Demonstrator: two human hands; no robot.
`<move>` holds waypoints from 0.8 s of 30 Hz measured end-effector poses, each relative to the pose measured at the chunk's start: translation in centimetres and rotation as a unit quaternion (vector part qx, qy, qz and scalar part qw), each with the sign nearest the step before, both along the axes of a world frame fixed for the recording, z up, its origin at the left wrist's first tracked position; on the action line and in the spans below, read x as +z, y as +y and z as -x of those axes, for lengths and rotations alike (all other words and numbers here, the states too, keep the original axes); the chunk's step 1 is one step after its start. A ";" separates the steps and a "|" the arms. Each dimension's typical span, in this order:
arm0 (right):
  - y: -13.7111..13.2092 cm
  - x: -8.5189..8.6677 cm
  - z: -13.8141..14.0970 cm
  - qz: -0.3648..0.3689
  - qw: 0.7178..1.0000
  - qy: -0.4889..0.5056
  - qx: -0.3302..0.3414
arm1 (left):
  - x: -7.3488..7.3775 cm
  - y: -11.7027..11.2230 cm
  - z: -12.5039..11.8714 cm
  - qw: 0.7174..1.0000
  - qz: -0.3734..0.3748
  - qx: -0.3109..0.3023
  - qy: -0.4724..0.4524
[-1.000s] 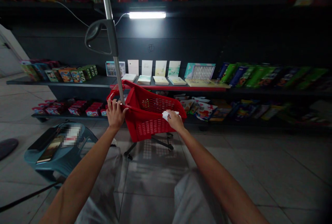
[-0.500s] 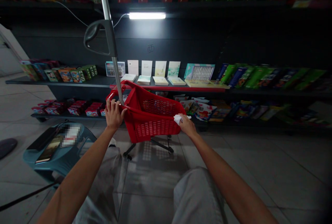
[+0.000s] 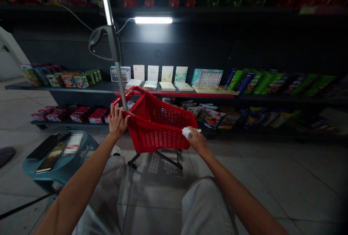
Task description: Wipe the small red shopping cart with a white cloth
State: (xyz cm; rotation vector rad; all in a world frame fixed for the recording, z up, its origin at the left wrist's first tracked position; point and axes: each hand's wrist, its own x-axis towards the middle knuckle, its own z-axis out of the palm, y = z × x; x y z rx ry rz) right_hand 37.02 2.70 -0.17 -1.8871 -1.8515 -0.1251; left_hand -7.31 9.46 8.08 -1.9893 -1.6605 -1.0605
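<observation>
1. The red plastic basket [image 3: 160, 141] sits on a low wheeled frame [image 3: 154, 159] on the tiled floor, right in front of me and just short of the shelves.
2. My right hand [image 3: 196, 140] is closed around a crumpled white cloth [image 3: 189, 131], pressing it against the basket's front rim.
3. My left hand [image 3: 117, 120] holds the rim at the basket's near left corner, with the fingers spread upward over the edge.
4. A metal pole [image 3: 108, 13] rises just beside my left hand, and a dark curved handle [image 3: 104, 41] is fixed to it above the basket.
5. Behind the basket, the lower shelf carries colourful packets [image 3: 213, 118], and the black shelf [image 3: 62, 87] above it holds pale notebooks [image 3: 167, 86] and boxes [image 3: 73, 80].
6. To my left, a teal plastic stool [image 3: 63, 171] stands on the floor with a phone [image 3: 50, 158] on it and a blurred label [image 3: 74, 143] beside that.
7. My light grey trousers [image 3: 206, 206] show below my arms, and a bright tube light [image 3: 153, 20] glows above the shelves.
</observation>
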 end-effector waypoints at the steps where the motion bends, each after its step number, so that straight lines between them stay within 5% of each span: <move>1: -0.2 -0.1 0.4 -0.008 1.000 -0.002 -0.010 | -0.1 0.1 -0.1 1.000 0.000 -0.001 -0.011; 5: -1.1 -0.1 2.8 -0.015 0.998 -0.018 -0.053 | -1.3 0.1 -1.7 0.993 0.029 0.015 -0.113; 8: -1.8 0.0 4.7 -0.018 0.999 -0.024 -0.041 | -3.8 -0.7 -4.7 0.974 0.092 0.000 -0.209; 14: -3.9 0.1 8.3 -0.018 1.000 -0.009 -0.004 | -8.9 -3.6 -12.7 0.892 0.316 -0.043 -0.319; 18: -5.2 0.6 8.9 -0.004 1.000 0.001 -0.012 | -9.2 -4.1 -15.5 0.887 0.324 -0.023 -0.329; 24: -6.9 1.1 8.9 0.009 1.000 0.008 -0.004 | -8.7 -3.6 -16.3 0.882 0.320 -0.024 -0.345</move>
